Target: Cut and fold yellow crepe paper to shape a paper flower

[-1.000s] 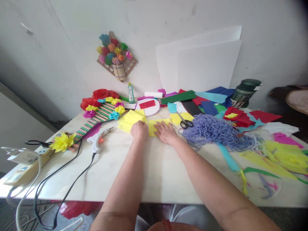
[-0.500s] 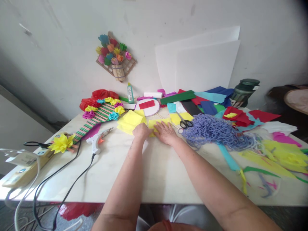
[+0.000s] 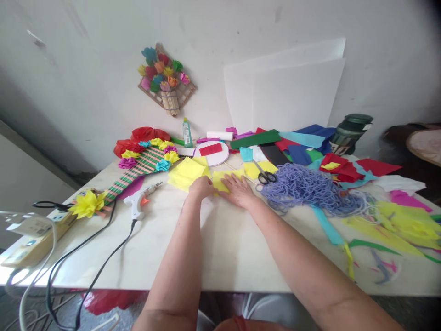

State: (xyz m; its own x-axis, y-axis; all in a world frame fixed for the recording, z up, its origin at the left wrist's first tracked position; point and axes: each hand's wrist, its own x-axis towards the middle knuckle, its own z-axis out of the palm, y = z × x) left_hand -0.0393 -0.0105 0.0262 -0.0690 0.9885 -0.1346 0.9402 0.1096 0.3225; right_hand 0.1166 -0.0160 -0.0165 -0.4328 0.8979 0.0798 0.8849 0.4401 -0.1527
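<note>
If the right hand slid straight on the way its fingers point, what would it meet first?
The right hand lies flat on the yellow paper, fingers pointing up-left. Past the paper's far edge, the white round disc with the red strip looks like the first thing in line, though depth is hard to judge.

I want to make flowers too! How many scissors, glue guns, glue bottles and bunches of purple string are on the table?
Scissors: 1
Glue gun: 1
Glue bottle: 1
Purple string bunch: 1
Total: 4
</note>
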